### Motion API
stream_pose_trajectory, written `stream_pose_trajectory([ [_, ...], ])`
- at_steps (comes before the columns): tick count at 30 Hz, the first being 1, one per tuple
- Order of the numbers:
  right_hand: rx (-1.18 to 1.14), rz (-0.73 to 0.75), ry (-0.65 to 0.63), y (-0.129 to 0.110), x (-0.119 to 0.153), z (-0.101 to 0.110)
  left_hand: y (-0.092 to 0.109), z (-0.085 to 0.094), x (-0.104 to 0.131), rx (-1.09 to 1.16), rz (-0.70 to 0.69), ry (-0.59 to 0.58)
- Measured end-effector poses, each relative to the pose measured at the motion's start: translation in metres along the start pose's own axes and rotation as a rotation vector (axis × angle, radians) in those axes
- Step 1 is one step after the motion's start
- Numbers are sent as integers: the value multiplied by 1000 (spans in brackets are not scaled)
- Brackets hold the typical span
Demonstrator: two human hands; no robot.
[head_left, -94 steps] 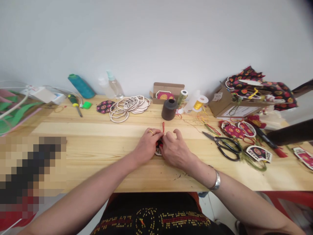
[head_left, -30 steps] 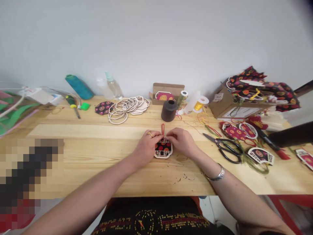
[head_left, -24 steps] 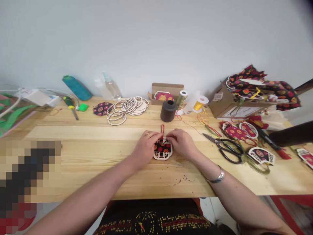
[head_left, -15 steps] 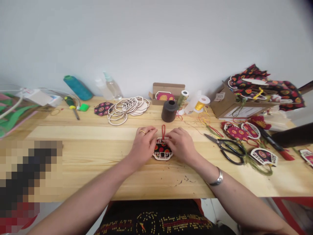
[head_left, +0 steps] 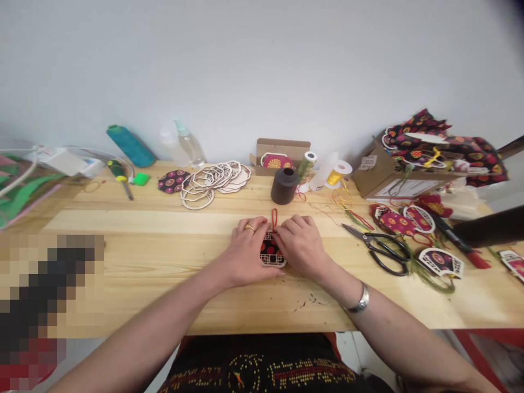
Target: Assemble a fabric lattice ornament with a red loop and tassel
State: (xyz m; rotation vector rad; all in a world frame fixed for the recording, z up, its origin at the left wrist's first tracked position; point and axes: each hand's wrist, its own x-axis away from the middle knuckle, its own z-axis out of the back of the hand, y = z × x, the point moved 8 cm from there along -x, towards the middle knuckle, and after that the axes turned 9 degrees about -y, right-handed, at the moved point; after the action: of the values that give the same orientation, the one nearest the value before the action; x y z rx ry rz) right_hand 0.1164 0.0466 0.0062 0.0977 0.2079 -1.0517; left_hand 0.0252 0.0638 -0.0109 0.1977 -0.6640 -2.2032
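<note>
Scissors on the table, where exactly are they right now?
In the head view, the black-handled scissors lie on the wooden table, to the right of the right hand and just left of the fan-shaped ornament.

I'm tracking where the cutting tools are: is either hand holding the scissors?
No, the scissors lie on the table, while the left hand and right hand are both at the framed ornament.

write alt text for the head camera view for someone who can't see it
A person's left hand holds a small lattice-framed ornament on a wooden table, and the right hand touches it near its red loop. Beyond stand a dark cone and thread spools; pale frames lie to the left, black-handled scissors to the right.
</note>
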Motion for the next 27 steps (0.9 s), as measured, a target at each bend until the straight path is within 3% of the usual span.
stream_pose_trajectory([
  [6, 13, 8, -27, 1, -2, -3, 1, -3, 1, -53, -6, -21],
  [11, -53, -72, -17, 10, -3, -1, -1, -4, -1, -54, 28, -28],
  [19, -575, -400, 112, 61, 4, -9, -3, -3, -1, -3, 45, -25],
  [23, -864, -575, 117, 80, 10, -17, -11, 7, 0, 335, 80, 34],
  [27, -1015, -625, 129, 83, 11, -17, -20, 1, -4, 1088, 84, -51],
])
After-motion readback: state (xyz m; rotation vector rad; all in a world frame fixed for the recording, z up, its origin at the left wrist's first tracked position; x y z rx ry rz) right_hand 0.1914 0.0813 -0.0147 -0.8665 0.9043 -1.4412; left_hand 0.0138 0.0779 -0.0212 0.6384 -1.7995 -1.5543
